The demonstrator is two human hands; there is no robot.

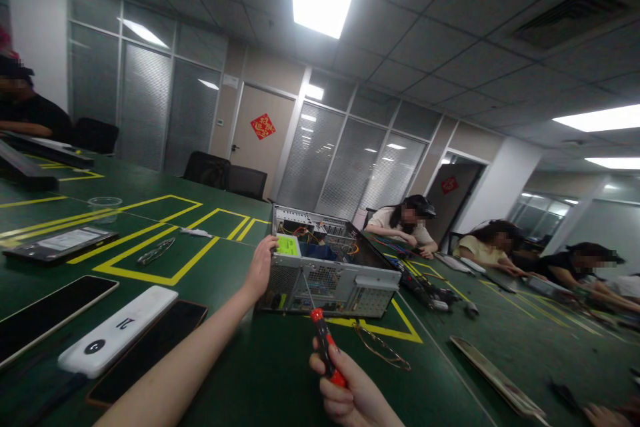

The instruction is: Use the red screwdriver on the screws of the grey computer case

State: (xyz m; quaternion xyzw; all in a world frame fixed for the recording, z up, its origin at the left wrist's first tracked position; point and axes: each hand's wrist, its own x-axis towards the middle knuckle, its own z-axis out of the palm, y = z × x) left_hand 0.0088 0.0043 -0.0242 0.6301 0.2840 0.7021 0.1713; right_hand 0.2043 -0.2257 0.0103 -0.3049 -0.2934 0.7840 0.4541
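Note:
An opened computer case lies on the green table, its perforated metal panel facing me. My left hand grips the case's left upper corner, beside a box with a bright green label. In my right hand is a red and black screwdriver. Its shaft points up and away, and the tip is at or close to the facing panel; whether it touches a screw is too small to tell. Wires show inside the case. A pair of glasses lies just right of the screwdriver.
At left lie a hard drive, a white device marked 21, dark phones and a clear plastic cup. Another phone rests at right. Several people sit around the table with parts and cables.

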